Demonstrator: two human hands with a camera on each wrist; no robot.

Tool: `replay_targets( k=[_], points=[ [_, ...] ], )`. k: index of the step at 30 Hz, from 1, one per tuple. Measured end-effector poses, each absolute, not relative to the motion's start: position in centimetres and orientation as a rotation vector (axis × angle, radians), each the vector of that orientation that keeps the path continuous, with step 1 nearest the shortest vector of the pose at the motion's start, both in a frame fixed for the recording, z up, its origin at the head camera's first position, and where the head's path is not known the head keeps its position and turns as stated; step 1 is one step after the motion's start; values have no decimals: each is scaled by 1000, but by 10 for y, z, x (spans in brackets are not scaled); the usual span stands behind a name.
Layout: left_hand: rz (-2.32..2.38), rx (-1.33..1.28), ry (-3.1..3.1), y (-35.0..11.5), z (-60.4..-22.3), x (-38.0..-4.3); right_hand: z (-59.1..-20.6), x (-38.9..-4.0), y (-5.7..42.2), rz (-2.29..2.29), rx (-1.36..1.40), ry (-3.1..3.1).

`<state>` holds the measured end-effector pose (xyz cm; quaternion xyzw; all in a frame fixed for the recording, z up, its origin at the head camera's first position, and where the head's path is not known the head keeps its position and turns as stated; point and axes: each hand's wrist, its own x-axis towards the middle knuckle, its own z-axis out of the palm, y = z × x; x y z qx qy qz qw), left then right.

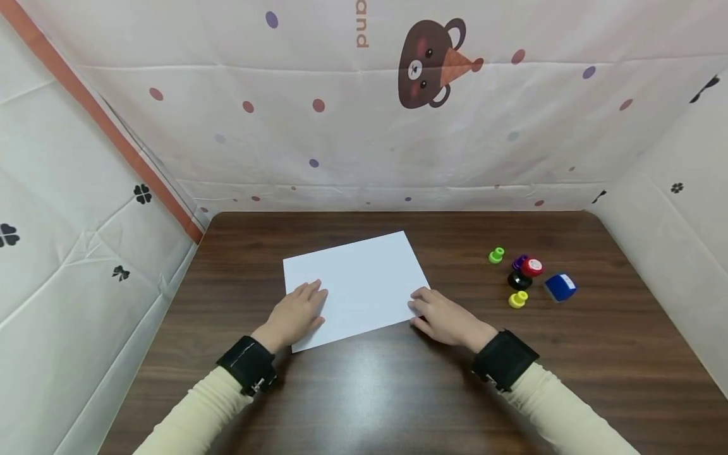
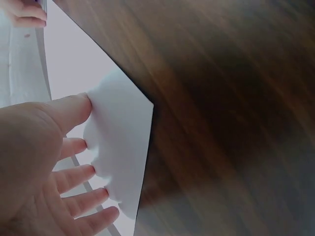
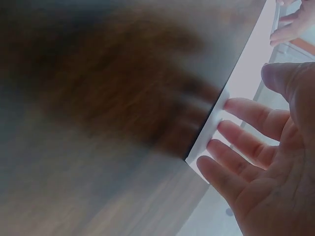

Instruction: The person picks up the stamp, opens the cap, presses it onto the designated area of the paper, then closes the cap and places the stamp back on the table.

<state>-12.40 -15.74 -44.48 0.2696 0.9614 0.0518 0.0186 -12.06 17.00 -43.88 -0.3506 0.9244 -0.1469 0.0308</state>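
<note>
A blank white sheet of paper (image 1: 361, 284) lies at a slant on the dark wooden table. My left hand (image 1: 297, 314) rests on its left part, fingers spread and fairly straight. In the left wrist view the thumb and fingertips of the left hand (image 2: 59, 162) touch the sheet (image 2: 120, 123) near a corner. My right hand (image 1: 446, 316) is at the sheet's lower right corner, fingertips on its edge. The right wrist view shows the right hand's (image 3: 256, 142) fingers extended and slightly apart, their tips at the paper (image 3: 246, 73). Neither hand grips anything.
Right of the sheet stand small stamp-like pieces: a green one (image 1: 496, 255), a yellow one (image 1: 517, 299), a red one (image 1: 532, 267), with purple and black ones beside it. A blue block-shaped item (image 1: 560, 287) lies farther right. Printed cloth walls (image 1: 364, 139) border the table (image 1: 364, 404).
</note>
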Motion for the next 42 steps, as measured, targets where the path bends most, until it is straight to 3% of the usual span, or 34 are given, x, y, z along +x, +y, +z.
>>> replay_targets(
  k=[20,42],
  points=[
    [179,978,2799,-122,-443,-134,-440,-99,217,-519,-907,2845],
    [126,1015,2722,-97,-442,-141,-441,-78,236,-516,-812,2928]
  ],
)
